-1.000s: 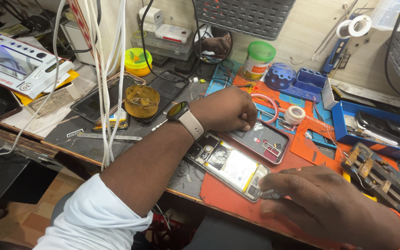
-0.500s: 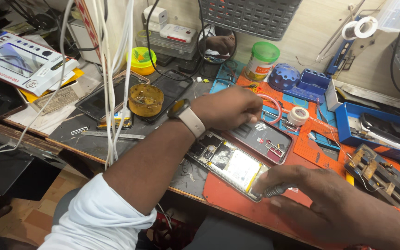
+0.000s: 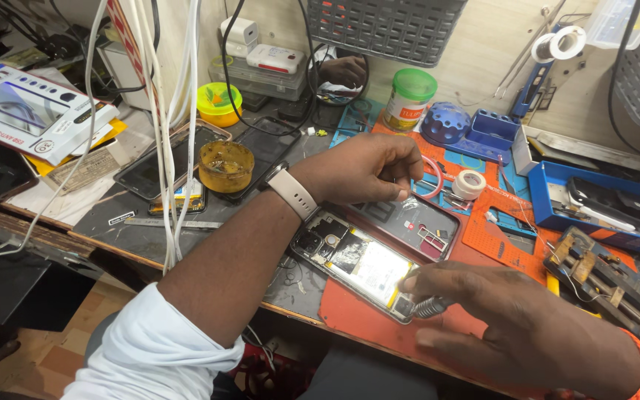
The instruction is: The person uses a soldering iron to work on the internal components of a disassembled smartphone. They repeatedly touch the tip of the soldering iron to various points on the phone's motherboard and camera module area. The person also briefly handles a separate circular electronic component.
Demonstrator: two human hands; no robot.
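Note:
An opened phone (image 3: pixel 357 263) with its back off lies slanted on the orange work mat (image 3: pixel 498 230), its insides showing. My left hand (image 3: pixel 368 169), a pale-strapped watch on its wrist, reaches across with fingers curled together over a dark parts tray (image 3: pixel 416 222) just beyond the phone; whether it pinches anything is hidden. At the phone's lower end, my right hand (image 3: pixel 516 318) grips a screwdriver (image 3: pixel 428 305) with a knurled metal handle, its tip against the phone's edge. An orange band circles that wrist.
White cables (image 3: pixel 164 111) hang over the bench's left part. Near them stand an amber jar (image 3: pixel 225 164), other phones (image 3: pixel 158 159) and a printed box (image 3: pixel 31 111). Further back are a green-lidded jar (image 3: pixel 407 96), tape roll (image 3: pixel 470 184), blue tray (image 3: pixel 601 204) and a clamp jig (image 3: pixel 609 285).
My right hand has slid left and up to the phone's lower end with the screwdriver. My left hand has stayed over the parts tray.

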